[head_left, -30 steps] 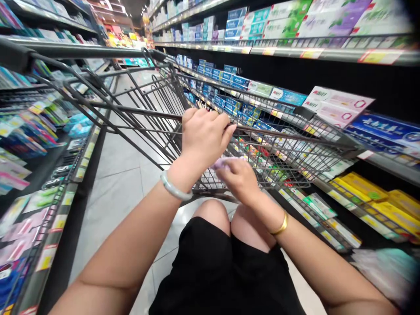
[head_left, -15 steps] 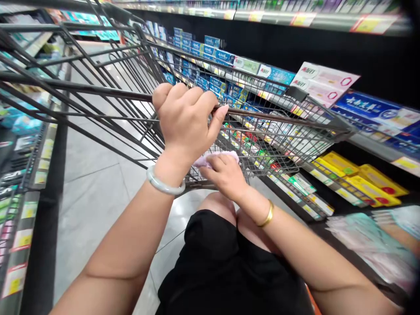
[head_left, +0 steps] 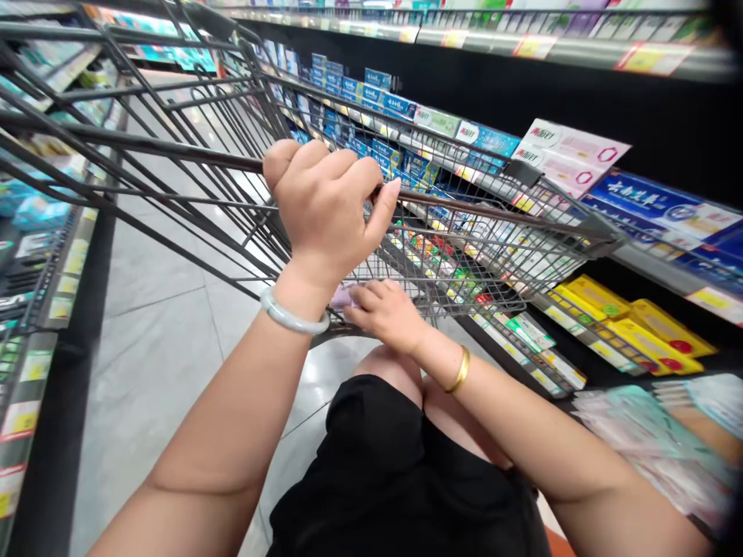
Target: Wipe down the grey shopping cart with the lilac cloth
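While left fingers (head_left: 340,161) curl, forearms (head_left: 244,410) converge.

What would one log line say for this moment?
left grip: around cart rail | right grip: touching lilac cloth | alongside: stocked shelving

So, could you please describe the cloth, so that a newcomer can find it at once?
Start from the big wire shopping cart, gripped by the left hand. Below that hand, at the fingertip side of the right hand, is the cloth. Its pale purple colour sets it apart from the cart's dark metal.
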`<state>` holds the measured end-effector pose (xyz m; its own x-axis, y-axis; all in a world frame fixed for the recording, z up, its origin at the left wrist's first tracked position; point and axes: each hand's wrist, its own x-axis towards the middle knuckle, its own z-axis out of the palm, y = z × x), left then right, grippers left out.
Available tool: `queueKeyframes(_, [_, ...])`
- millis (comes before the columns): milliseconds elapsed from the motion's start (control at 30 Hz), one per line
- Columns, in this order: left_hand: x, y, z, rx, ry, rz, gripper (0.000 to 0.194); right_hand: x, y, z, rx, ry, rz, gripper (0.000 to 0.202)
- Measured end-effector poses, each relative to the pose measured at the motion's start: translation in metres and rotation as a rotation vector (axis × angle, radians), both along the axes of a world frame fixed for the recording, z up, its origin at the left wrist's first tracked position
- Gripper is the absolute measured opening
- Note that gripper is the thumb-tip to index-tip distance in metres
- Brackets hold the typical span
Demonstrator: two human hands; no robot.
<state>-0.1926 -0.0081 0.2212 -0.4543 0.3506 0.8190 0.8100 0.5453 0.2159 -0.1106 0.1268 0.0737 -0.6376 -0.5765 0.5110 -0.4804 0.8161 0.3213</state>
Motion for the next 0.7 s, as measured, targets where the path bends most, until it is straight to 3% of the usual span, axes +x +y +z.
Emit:
queueKeyframes(100, [-0.001,0.001,0.0,-0.002,0.012,0.023,0.046,-0.002,-0.005,0.001,-0.007,0.079,-0.002,0.019])
queueKeyframes(200, [-0.001,0.0,0.0,-0.015,0.055,0.042,0.044,0.005,-0.001,-0.011,0.079,-0.029,-0.004,0.014])
queueKeyframes(267, [0.0,0.0,0.0,-0.008,0.088,0.049,0.041,0.011,0.007,-0.01,0.104,-0.065,-0.015,0.013])
queueKeyframes(333, [0.001,0.0,0.0,0.007,0.123,0.059,0.04,0.016,0.017,0.006,0.074,-0.009,-0.034,0.014])
queueKeyframes(467, [0.003,0.0,0.002,-0.005,0.177,0.095,0.038,0.017,0.029,0.056,-0.053,0.251,-0.117,0.014])
queueKeyframes(533, [0.003,-0.001,0.002,-0.039,0.197,0.123,0.039,0.015,0.03,0.064,-0.107,0.351,-0.137,0.012])
queueKeyframes(600, [0.003,-0.003,0.002,-0.066,0.22,0.15,0.038,0.017,0.032,0.052,-0.131,0.366,-0.138,0.01])
queueKeyframes(700, [0.001,-0.005,0.001,-0.071,0.249,0.166,0.036,0.025,0.038,0.014,-0.042,0.21,-0.106,0.008])
